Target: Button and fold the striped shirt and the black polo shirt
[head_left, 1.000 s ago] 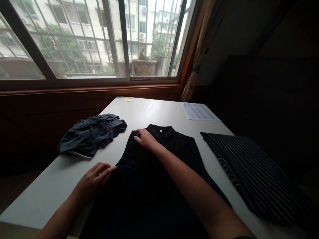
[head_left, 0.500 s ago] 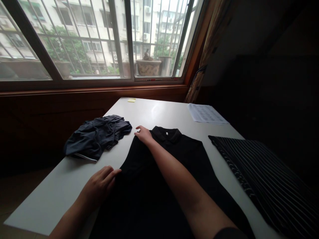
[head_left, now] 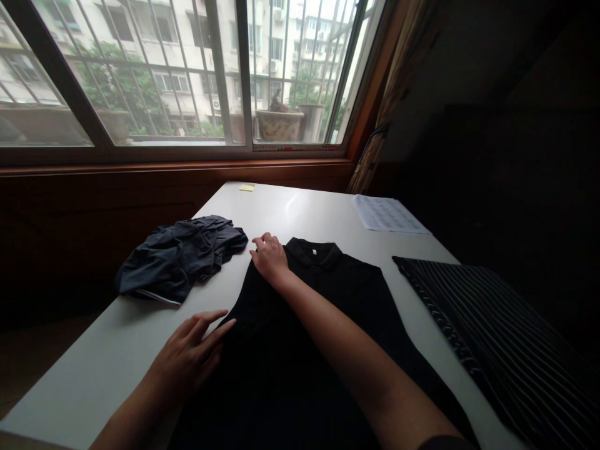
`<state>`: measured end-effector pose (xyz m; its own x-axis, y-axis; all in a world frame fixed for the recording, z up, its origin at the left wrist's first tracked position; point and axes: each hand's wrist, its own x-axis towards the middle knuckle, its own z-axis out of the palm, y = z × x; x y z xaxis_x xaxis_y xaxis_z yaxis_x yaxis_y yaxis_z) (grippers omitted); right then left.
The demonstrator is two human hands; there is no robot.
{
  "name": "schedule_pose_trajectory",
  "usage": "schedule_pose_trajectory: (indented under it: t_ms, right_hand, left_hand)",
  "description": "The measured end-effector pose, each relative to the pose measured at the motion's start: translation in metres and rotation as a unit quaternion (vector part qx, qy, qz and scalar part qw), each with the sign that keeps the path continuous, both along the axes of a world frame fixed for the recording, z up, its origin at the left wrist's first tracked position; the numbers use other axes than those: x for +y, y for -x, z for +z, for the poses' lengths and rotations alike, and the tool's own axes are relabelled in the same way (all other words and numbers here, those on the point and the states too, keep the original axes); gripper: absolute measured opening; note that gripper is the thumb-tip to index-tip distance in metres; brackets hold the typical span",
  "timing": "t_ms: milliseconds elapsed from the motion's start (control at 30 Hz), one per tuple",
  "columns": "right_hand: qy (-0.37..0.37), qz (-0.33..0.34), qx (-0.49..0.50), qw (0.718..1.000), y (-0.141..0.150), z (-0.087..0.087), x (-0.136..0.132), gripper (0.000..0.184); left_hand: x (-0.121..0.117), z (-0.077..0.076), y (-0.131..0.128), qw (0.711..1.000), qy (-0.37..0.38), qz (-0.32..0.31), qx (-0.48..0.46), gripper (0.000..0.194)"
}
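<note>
A black polo shirt [head_left: 347, 300] lies spread on the white table [head_left: 300, 212], its collar toward the window and a small pale label inside the neck. My right arm reaches across it. At the shirt's left shoulder, my right hand [head_left: 270, 257] rests with bent fingers apart, and nothing shows between them. Lower down the same side, my left hand [head_left: 187, 350] lies against the shirt's edge, index and middle fingers stretched out and separated. The shirt's lower part is very dark, so folds there are hard to make out.
A crumpled dark grey-blue garment [head_left: 180, 256] lies on the left edge of the table. Striped dark cloth [head_left: 497, 325] is at the right. Printed sheets [head_left: 391, 214] and a yellow sticky note [head_left: 247, 187] are near the far edge, below the barred window [head_left: 187, 75].
My left hand's pinch on the shirt's edge has loosened, and its fingers have spread. My right hand has turned slightly at the shoulder, its fingers more raised. The shirt has barely moved.
</note>
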<state>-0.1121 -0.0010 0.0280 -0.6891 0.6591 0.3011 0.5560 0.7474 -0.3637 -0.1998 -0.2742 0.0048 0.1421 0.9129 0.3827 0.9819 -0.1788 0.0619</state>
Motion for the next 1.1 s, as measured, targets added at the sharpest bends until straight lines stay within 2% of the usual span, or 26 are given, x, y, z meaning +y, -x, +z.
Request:
schedule_pose_trajectory:
  t_ms: [133,200,300,400,500,867,1000,1100]
  right_hand:
    - [-0.089,0.104,-0.027,0.990,-0.014,-0.002,-0.034,0.033]
    - [-0.083,0.139,-0.063,0.985,-0.022,-0.011,-0.048,0.041]
    - [-0.050,0.150,-0.097,0.983,-0.031,-0.026,-0.057,0.056]
    - [-0.006,0.140,-0.097,0.985,-0.032,-0.034,-0.053,0.064]
    - [0.018,0.140,-0.097,0.985,-0.027,-0.034,-0.045,0.070]
    - [0.036,0.132,-0.097,0.986,-0.003,-0.031,-0.027,0.077]
    - [0.045,0.154,-0.089,0.983,-0.006,-0.027,-0.022,0.073]
    - [0.026,0.136,-0.074,0.988,-0.018,-0.023,-0.017,0.067]
  left_hand:
    - [0.002,0.002,-0.002,0.997,0.019,-0.062,0.034,0.056]
    - [0.003,0.000,-0.002,0.997,0.022,-0.069,0.036,0.053]
    - [0.003,-0.002,-0.003,0.997,0.021,-0.069,0.024,0.052]
    - [0.002,0.000,-0.005,0.997,0.017,-0.070,0.013,0.053]
    - [0.002,0.003,-0.008,0.997,0.010,-0.073,0.006,0.052]
    - [0.001,0.000,-0.010,0.997,0.013,-0.070,-0.024,0.046]
    - [0.001,0.002,-0.010,0.998,0.018,-0.061,-0.022,0.047]
    - [0.001,0.003,-0.011,0.998,0.012,-0.058,-0.022,0.047]
